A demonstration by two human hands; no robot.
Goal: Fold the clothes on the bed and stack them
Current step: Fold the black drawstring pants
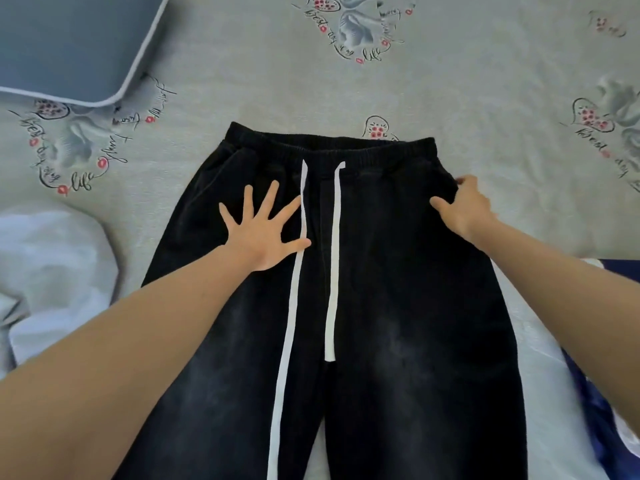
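A pair of black trousers (398,271) lies flat on the bed, its elastic waistband at the far end and both legs running toward me. Two white drawstrings (334,254) trail down the front. My left hand (263,230) presses flat on the left hip area with fingers spread wide, the thumb touching one drawstring. At the right hip edge, near the pocket, my right hand (464,209) has its fingers curled into the fabric and pinches it.
The bed sheet (242,64) is grey with printed flowers and script. A blue pillow (69,43) sits at the far left corner. White crumpled cloth (52,271) lies at the left. White and dark blue clothing (588,393) lies at the right, under my forearm.
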